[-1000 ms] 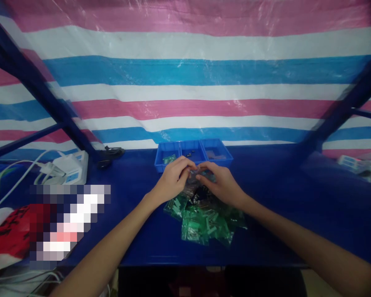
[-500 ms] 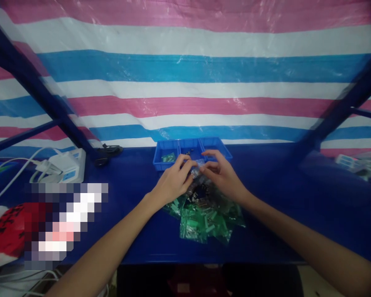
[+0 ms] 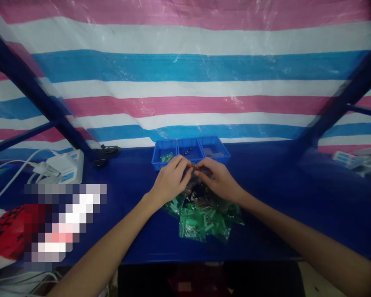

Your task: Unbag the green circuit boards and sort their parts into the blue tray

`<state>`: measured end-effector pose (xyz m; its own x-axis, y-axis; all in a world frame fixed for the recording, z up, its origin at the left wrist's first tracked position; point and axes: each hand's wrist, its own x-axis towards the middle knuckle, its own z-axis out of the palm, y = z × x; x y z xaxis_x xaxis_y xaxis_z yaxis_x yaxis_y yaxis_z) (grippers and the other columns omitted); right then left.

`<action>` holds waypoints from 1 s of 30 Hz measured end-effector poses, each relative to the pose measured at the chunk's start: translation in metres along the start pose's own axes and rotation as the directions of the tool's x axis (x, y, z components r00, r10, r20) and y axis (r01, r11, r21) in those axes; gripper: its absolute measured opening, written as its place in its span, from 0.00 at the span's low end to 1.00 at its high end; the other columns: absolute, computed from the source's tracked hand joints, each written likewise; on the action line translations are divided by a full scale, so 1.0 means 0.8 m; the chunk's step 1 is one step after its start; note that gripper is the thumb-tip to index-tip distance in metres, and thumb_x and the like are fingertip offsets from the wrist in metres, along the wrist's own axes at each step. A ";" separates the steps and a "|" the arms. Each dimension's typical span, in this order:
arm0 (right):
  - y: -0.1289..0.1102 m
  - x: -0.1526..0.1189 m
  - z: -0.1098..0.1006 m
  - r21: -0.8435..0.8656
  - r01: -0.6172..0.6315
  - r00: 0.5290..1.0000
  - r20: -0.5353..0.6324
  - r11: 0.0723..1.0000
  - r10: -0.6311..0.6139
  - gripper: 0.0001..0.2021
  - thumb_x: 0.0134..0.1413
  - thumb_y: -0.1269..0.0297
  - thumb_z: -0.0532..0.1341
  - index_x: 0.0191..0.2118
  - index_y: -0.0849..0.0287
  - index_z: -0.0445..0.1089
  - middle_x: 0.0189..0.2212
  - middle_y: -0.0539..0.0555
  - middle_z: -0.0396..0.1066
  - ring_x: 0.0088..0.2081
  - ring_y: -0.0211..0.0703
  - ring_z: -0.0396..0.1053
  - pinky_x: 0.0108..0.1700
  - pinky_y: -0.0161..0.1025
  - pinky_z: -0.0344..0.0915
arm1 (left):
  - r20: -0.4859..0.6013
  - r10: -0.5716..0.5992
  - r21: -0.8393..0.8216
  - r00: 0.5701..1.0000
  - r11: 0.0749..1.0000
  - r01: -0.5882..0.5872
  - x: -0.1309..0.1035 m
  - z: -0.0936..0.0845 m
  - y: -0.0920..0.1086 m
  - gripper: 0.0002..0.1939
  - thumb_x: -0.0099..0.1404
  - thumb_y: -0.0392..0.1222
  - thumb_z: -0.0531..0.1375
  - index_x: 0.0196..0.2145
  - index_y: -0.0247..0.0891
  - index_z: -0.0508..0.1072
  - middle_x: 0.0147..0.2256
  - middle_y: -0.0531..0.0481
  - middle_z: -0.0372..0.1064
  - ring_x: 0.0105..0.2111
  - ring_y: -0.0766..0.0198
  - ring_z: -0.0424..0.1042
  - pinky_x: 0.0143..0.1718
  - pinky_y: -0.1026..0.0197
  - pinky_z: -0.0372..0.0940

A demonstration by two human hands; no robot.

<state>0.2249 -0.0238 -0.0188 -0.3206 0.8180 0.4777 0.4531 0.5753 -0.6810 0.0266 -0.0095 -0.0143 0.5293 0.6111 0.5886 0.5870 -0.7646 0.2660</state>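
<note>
My left hand [image 3: 172,177] and my right hand [image 3: 218,177] meet fingertip to fingertip above a pile of small bags. Both pinch something small and brownish [image 3: 195,167], too small to name. Below them lie green-tinted clear bags [image 3: 193,222] with pale pieces inside, and dark small parts [image 3: 198,192] partly hidden by my hands. Just behind my hands is a blue tray [image 3: 156,159] with three compartments. A green bag [image 3: 167,157] lies in its left compartment, small dark parts [image 3: 187,153] in the middle one, and faint clear plastic [image 3: 212,152] in the right one.
The blue table [image 3: 130,243] carries a white power strip [image 3: 76,167] with cables at the left, a black object [image 3: 100,163] near the back, and a red bag [image 3: 9,231] at front left. Grey-white items [image 3: 352,163] stand far right. A striped sheet [image 3: 185,66] hangs behind.
The clear plastic bag between my fingers is gone from them, and clear plastic now shows in the tray's right compartment. My hands have come closer together around a small brownish thing.
</note>
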 end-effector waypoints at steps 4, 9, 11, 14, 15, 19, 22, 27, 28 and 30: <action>0.003 0.002 -0.001 0.078 -0.103 0.994 -0.041 0.992 0.106 0.08 0.62 0.59 0.60 0.35 0.57 0.69 0.30 0.51 0.69 0.33 0.42 0.67 0.33 0.38 0.63 | -0.059 -0.013 -0.003 0.998 1.000 0.013 -0.001 0.002 0.003 0.12 0.73 0.39 0.53 0.53 0.38 0.65 0.47 0.42 0.63 0.45 0.58 0.69 0.45 0.55 0.68; 0.007 0.004 -0.004 0.122 -0.134 0.984 -0.098 0.983 0.147 0.10 0.61 0.57 0.61 0.33 0.57 0.70 0.30 0.51 0.71 0.33 0.42 0.68 0.35 0.39 0.64 | -0.130 0.038 0.043 0.991 0.999 -0.033 -0.001 0.004 0.003 0.20 0.69 0.41 0.59 0.57 0.39 0.63 0.48 0.40 0.61 0.48 0.54 0.67 0.46 0.52 0.68; 0.007 0.002 -0.003 0.144 -0.112 0.985 -0.115 0.983 0.129 0.10 0.61 0.57 0.62 0.32 0.57 0.70 0.35 0.53 0.72 0.38 0.44 0.70 0.37 0.39 0.66 | -0.104 0.084 0.054 0.991 0.995 -0.078 -0.001 0.006 0.003 0.18 0.67 0.41 0.61 0.54 0.39 0.65 0.47 0.41 0.62 0.48 0.52 0.66 0.47 0.49 0.68; 0.003 0.001 -0.002 0.171 -0.077 0.989 -0.110 0.982 0.097 0.11 0.59 0.56 0.64 0.30 0.56 0.69 0.47 0.57 0.72 0.50 0.49 0.70 0.40 0.41 0.70 | -0.072 0.103 0.068 0.992 0.993 -0.098 -0.003 0.009 0.002 0.14 0.69 0.40 0.59 0.52 0.38 0.67 0.47 0.41 0.64 0.48 0.52 0.67 0.48 0.48 0.67; 0.001 0.000 -0.002 0.177 -0.072 0.991 -0.101 0.982 0.091 0.11 0.58 0.56 0.64 0.30 0.56 0.70 0.50 0.58 0.71 0.54 0.51 0.68 0.41 0.42 0.71 | -0.072 0.100 0.069 0.992 0.993 -0.095 -0.003 0.009 0.001 0.13 0.70 0.39 0.57 0.51 0.37 0.67 0.47 0.41 0.65 0.47 0.53 0.68 0.47 0.48 0.67; -0.001 0.002 -0.004 0.189 -0.063 0.995 -0.060 0.980 0.075 0.09 0.59 0.56 0.64 0.33 0.55 0.72 0.51 0.58 0.72 0.53 0.51 0.69 0.44 0.46 0.71 | -0.067 0.107 0.054 0.992 0.993 -0.104 -0.005 0.010 -0.001 0.11 0.73 0.35 0.53 0.51 0.38 0.68 0.44 0.43 0.70 0.45 0.55 0.71 0.45 0.50 0.68; 0.001 0.004 -0.007 0.176 -0.037 0.999 -0.016 0.984 0.041 0.06 0.61 0.59 0.61 0.37 0.55 0.72 0.44 0.56 0.74 0.46 0.47 0.72 0.43 0.45 0.71 | -0.076 0.077 0.035 0.994 0.997 -0.075 -0.006 0.011 -0.003 0.10 0.74 0.37 0.52 0.50 0.37 0.69 0.42 0.44 0.72 0.43 0.56 0.72 0.44 0.51 0.69; -0.002 0.008 -0.019 0.072 -0.012 0.997 -0.073 0.997 0.017 0.07 0.62 0.64 0.59 0.41 0.55 0.73 0.40 0.55 0.75 0.41 0.46 0.72 0.41 0.44 0.69 | -0.063 0.008 0.030 0.998 1.000 -0.006 -0.005 0.009 -0.001 0.11 0.74 0.40 0.53 0.50 0.37 0.69 0.41 0.45 0.71 0.42 0.57 0.72 0.43 0.53 0.69; -0.003 0.009 -0.024 0.049 0.001 0.993 -0.116 0.999 0.005 0.07 0.62 0.64 0.59 0.42 0.55 0.74 0.41 0.55 0.75 0.42 0.47 0.72 0.42 0.44 0.69 | -0.059 -0.002 0.028 0.998 1.000 0.004 -0.004 0.007 -0.001 0.11 0.74 0.40 0.53 0.50 0.37 0.69 0.41 0.45 0.71 0.42 0.57 0.72 0.42 0.54 0.70; -0.003 0.013 -0.036 -0.018 0.025 0.975 -0.220 1.000 -0.029 0.09 0.62 0.64 0.58 0.44 0.54 0.74 0.44 0.55 0.76 0.44 0.48 0.72 0.42 0.45 0.69 | -0.059 -0.020 0.025 0.998 0.999 0.022 -0.004 0.006 -0.002 0.11 0.74 0.40 0.52 0.50 0.37 0.68 0.42 0.44 0.70 0.42 0.58 0.72 0.42 0.55 0.70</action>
<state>0.2441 -0.0169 0.0037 -0.1430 0.7814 0.6074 0.4600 0.5958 -0.6583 0.0270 -0.0095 -0.0199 0.4804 0.6135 0.6268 0.6133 -0.7459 0.2600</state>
